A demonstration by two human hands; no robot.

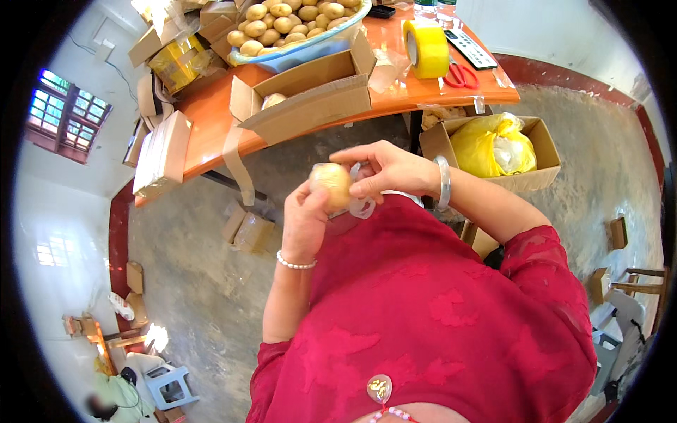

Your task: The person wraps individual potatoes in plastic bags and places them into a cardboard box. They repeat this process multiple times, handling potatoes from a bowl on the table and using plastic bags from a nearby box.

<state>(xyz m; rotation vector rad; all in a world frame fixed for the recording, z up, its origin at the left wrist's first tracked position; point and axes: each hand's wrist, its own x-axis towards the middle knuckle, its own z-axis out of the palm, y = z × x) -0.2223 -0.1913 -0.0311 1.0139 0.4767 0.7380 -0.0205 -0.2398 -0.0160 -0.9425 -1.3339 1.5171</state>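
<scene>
My left hand (307,214) holds a round potato (331,186) in front of my chest, with clear plastic film about it. Loose translucent film (362,206) hangs between the potato and my right hand (383,172), whose fingers pinch it. Ahead on the table stands an open long cardboard box (312,106); inside, at its left end, lies one round pale item (273,100), partly hidden by the front wall. Behind the box, a blue basin (280,62) is heaped with potatoes (283,24).
On the orange table (211,132) are a roll of yellow tape (426,48), red-handled scissors (461,76) and a taped carton (163,153). A cardboard box (534,177) with a yellow bag (489,145) stands right of the table. A person (119,394) is at the lower left.
</scene>
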